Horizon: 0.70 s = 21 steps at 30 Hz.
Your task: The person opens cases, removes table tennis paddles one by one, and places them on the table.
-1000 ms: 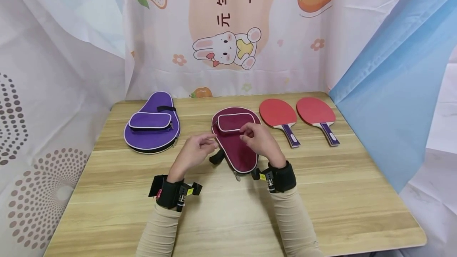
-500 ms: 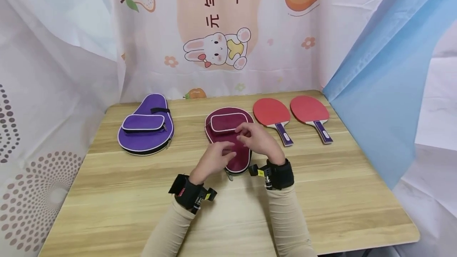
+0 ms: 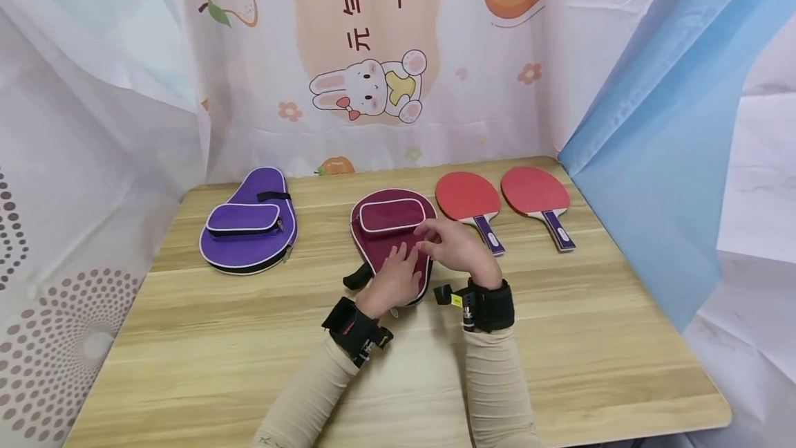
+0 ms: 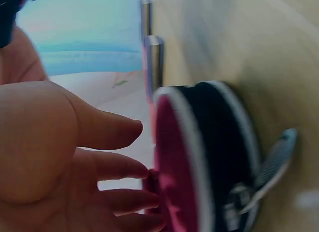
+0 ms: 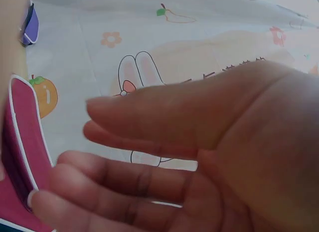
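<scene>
Maroon case (image 3: 382, 243), purple case (image 3: 247, 218): contents hidden | hands (image 3: 393, 283): released, over maroon case

On table (image 3: 578, 337): left, case (image 3: 249, 244) | middle, second case (image 3: 387, 244) | right, two paddles (image 3: 468, 196) | behind, curtain (image 3: 472, 116)

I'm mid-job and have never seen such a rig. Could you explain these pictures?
There is no robot here: you see a person's bare left hand and right hand. The wide view comes from a camera worn on the head; each close view comes from one wrist. On the table lie a purple bag, a maroon bag and two red paddles. Neither hand holds anything. The left hand's fingers spread over the maroon bag; whether they touch it is hard to tell. The right hand is near its right edge, fingers loosely bent.
</scene>
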### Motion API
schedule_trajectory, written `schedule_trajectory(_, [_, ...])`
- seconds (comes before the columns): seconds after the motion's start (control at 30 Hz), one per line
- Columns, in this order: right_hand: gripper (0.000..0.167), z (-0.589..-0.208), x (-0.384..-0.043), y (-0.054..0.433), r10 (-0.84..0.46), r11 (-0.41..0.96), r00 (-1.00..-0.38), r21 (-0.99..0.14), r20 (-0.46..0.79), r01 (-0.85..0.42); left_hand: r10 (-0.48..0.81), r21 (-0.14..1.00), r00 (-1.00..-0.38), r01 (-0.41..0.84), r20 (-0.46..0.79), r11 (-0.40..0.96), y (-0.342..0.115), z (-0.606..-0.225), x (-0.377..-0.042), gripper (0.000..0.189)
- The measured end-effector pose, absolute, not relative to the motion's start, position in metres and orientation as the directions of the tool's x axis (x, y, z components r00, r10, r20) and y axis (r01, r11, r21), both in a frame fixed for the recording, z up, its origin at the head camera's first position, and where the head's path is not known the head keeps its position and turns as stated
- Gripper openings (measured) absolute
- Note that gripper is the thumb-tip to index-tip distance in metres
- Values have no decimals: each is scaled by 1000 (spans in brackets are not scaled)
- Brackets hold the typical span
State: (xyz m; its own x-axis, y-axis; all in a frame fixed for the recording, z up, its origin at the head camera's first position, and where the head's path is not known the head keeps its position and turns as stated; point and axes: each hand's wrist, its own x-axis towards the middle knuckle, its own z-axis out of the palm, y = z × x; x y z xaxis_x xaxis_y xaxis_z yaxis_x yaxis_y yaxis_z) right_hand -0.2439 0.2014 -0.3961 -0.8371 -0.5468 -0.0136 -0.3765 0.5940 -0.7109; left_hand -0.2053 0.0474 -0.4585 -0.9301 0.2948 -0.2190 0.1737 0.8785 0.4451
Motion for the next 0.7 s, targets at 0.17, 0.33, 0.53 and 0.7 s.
schedule_trajectory(0.17, [23,-397,-245,205,-561,606,-827,-704,-47,-371,304,408,-900,162,-311,898,49,-468,-204,55])
schedule_trajectory(0.33, [23,-396,-246,205,-572,613,-818,-696,-63,-375,303,424,-889,142,-342,894,48,-474,-204,55])
schedule_trajectory(0.53, [23,-396,-245,205,-586,605,-808,-697,-63,-385,311,415,-883,151,-351,897,44,-474,-206,55])
schedule_trajectory(0.7, [22,-397,-245,205,-579,598,-814,-709,-58,-374,304,397,-883,151,-357,905,38,-473,-211,55])
